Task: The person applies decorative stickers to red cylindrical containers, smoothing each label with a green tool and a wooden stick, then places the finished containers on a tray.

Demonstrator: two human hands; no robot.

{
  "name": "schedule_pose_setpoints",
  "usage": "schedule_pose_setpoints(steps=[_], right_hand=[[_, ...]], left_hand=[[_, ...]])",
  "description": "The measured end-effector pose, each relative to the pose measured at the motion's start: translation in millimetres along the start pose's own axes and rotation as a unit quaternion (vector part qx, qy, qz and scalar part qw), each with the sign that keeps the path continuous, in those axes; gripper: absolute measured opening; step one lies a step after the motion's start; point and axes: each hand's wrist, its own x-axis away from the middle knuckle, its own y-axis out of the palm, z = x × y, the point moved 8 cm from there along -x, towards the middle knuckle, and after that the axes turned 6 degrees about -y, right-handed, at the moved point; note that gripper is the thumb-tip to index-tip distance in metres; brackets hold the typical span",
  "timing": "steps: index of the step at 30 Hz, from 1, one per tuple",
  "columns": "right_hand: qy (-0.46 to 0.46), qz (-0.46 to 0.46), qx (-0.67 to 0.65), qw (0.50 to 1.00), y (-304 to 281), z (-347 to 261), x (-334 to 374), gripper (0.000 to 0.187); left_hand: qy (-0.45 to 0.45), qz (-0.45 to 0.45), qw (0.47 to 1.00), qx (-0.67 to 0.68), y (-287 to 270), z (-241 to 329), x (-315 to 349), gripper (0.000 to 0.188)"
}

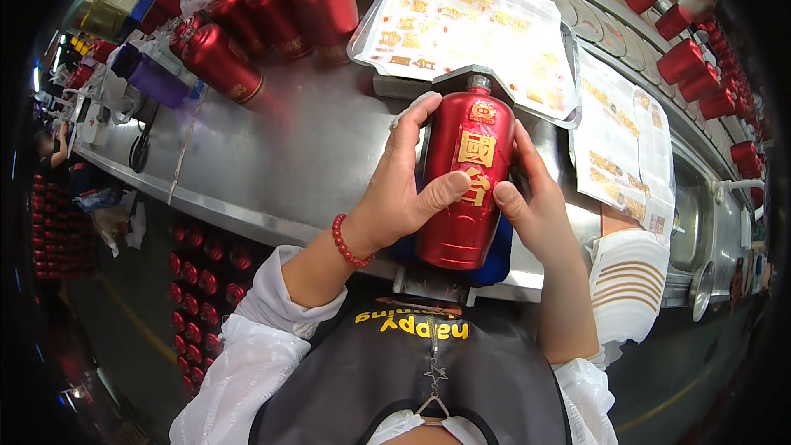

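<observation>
A glossy red bottle (453, 235) with raised gold characters and a gold emblem lies or leans in front of me, its clear neck pointing away. My left hand (400, 189) holds its left side, the thumb pressed on the lower gold character. From the right, my right hand (534, 202) clasps it too, its thumb near the edge of that same character. Dark blue material (497, 257) shows under the bottle's base. An angular grey holder (451, 81) frames the neck; most of it is hidden behind the bottle. Beyond it, a sheet of gold decals (470, 25) covers a metal tray.
More red bottles (325, 8) stand at the back left, near a purple cup (152, 76). A second decal sheet (614, 136) hangs over the steel table (247, 161) on the right. Behind runs a conveyor (614, 8). A sink (692, 222) lies far right; crated bottles (206, 280) sit below left.
</observation>
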Motion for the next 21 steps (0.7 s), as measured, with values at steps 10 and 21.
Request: schedule_pose_setpoints(steps=[10,21], right_hand=[[0.000,-0.008,-0.028,1.000,2.1,-1.9,1.6,0.098],[-0.007,-0.009,-0.014,1.000,4.9,-6.5,0.3,0.102]], left_hand=[[-0.019,-0.030,0.999,0.003,3.1,-0.5,3.3,0.099],[-0.015,-0.001,0.999,0.036,1.5,-1.9,-2.0,0.094]])
